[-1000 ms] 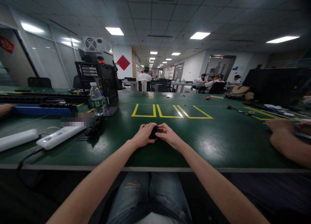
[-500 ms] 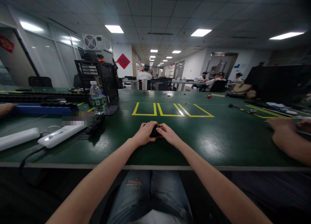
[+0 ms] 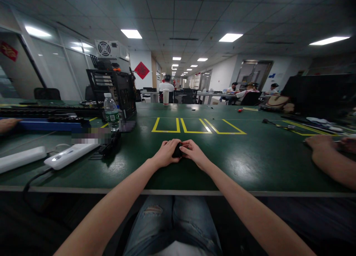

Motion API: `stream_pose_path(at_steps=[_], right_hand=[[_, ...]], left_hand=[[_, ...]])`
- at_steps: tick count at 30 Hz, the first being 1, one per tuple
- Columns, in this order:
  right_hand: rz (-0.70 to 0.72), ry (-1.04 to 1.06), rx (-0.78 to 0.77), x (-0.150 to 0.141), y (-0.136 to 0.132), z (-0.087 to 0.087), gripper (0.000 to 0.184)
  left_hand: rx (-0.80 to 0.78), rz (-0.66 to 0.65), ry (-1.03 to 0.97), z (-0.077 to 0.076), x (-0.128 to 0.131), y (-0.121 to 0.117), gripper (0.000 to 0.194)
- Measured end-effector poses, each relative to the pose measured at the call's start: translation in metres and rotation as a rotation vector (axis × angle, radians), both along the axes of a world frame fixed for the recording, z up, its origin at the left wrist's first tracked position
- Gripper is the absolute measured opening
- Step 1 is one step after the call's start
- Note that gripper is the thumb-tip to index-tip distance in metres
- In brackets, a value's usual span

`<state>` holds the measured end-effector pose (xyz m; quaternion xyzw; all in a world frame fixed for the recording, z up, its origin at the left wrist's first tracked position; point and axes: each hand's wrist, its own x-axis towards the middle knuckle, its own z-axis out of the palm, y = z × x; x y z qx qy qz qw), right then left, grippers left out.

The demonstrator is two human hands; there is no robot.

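A small black object point(image 3: 177, 150) sits between my hands, low over the green table point(image 3: 194, 176); its kind I cannot make out, as fingers cover most of it. My left hand point(image 3: 167, 152) is wrapped round it from the left, thumb at the near side and fingers over the top. From the right, my right hand point(image 3: 193, 152) has its thumb and fingertips closed on the object's right side. Yellow tape outlines point(image 3: 196, 131) lie on the table just beyond both hands.
To the left are a white power strip point(image 3: 75, 152), a water bottle point(image 3: 111, 113) and an open black computer case point(image 3: 122, 89). A white cup point(image 3: 166, 97) stands at the far edge. Another person's hand point(image 3: 324, 145) rests at right, and another hand point(image 3: 9, 125) at far left.
My right hand's fingers have shifted slightly on the black object. My left hand keeps its hold, and the object stays in nearly the same place.
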<state>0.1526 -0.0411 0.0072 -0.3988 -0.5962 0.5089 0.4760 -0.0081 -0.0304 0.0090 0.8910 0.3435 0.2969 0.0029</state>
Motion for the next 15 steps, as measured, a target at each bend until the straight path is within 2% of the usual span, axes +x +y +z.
stream_pose_path(at_steps=[4, 10, 15], right_hand=[[0.032, 0.005, -0.016, 0.0012, 0.0031, -0.0021, 0.029], [0.059, 0.014, 0.047, 0.0034, -0.0054, 0.0054, 0.036], [0.048, 0.023, 0.027, 0.0016, -0.0046, 0.0041, 0.027]], left_hand=[[0.000, 0.003, 0.003, -0.0002, -0.0005, 0.0004, 0.057], [-0.003, 0.002, 0.005, -0.0010, -0.0005, 0.0032, 0.059], [-0.007, -0.003, 0.004, -0.0011, -0.0006, 0.0025, 0.059]])
